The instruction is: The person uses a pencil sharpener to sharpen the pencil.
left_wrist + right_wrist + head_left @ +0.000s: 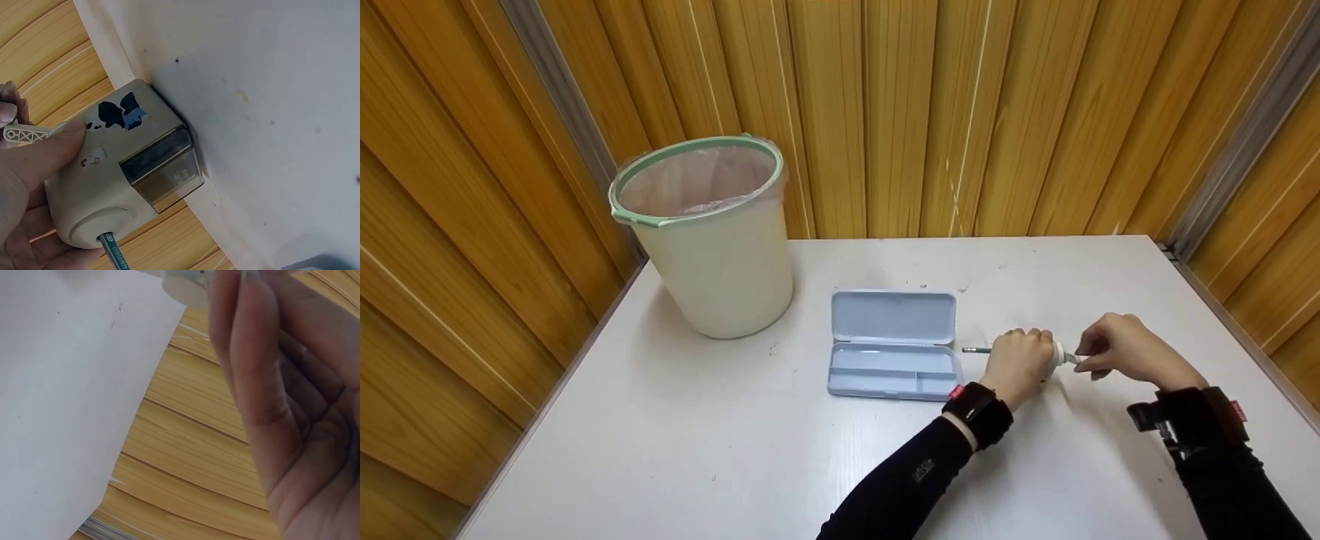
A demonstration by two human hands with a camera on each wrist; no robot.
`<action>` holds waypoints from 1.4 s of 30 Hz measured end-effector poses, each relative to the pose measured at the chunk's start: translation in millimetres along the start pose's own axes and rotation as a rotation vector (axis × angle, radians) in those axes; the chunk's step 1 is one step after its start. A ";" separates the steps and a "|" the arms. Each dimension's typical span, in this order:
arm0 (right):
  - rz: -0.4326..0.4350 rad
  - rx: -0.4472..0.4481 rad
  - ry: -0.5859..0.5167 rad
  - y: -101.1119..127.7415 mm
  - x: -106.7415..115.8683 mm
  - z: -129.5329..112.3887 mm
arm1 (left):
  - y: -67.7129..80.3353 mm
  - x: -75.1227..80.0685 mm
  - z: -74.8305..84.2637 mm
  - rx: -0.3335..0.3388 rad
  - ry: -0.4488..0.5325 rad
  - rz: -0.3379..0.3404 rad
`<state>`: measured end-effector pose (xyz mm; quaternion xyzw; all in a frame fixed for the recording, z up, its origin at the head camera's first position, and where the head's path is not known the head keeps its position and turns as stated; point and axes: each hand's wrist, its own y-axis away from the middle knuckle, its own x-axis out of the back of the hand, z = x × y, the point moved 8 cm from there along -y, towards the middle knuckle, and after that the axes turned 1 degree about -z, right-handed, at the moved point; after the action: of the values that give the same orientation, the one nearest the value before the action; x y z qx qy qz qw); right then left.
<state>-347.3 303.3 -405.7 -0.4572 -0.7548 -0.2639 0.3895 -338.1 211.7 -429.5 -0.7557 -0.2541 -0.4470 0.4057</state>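
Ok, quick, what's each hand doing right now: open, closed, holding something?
Left hand: holding the hand-crank pencil sharpener, with a pencil in it.
Right hand: pinching the sharpener's crank handle.
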 end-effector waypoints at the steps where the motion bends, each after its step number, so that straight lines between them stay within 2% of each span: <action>1: 0.002 -0.009 0.005 -1.3 1.5 -0.5 | 0.0 -0.4 -0.2 -0.003 0.002 -0.001; 5: 0.004 -0.025 0.010 -5.6 4.3 -2.9 | 0.2 -1.4 -1.2 -0.008 0.005 -0.003; 9: 0.029 -0.002 0.021 -8.1 6.7 -6.6 | 0.3 -2.7 -3.4 -0.006 0.004 -0.005; 17: 0.107 0.025 0.112 -12.3 11.4 -9.5 | 0.9 -1.6 -3.4 -0.023 -0.003 0.026; 22: 0.154 0.036 0.166 -17.4 14.1 -13.7 | 0.7 -1.8 -4.8 -0.024 0.016 0.013; 31: 0.206 0.008 0.213 -27.3 18.4 -14.7 | -1.6 -2.3 -8.4 -0.028 0.035 0.009; 36: 0.253 0.001 0.218 -34.0 19.4 -12.8 | -2.0 -3.6 -9.1 -0.034 0.031 -0.005; 42: 0.268 -0.022 0.217 -44.1 17.1 1.2 | -1.3 -1.1 -4.3 -0.037 0.019 0.038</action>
<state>-392.0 292.9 -394.0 -0.5270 -0.6375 -0.2657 0.4952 -341.6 208.7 -428.8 -0.7635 -0.2276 -0.4509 0.4025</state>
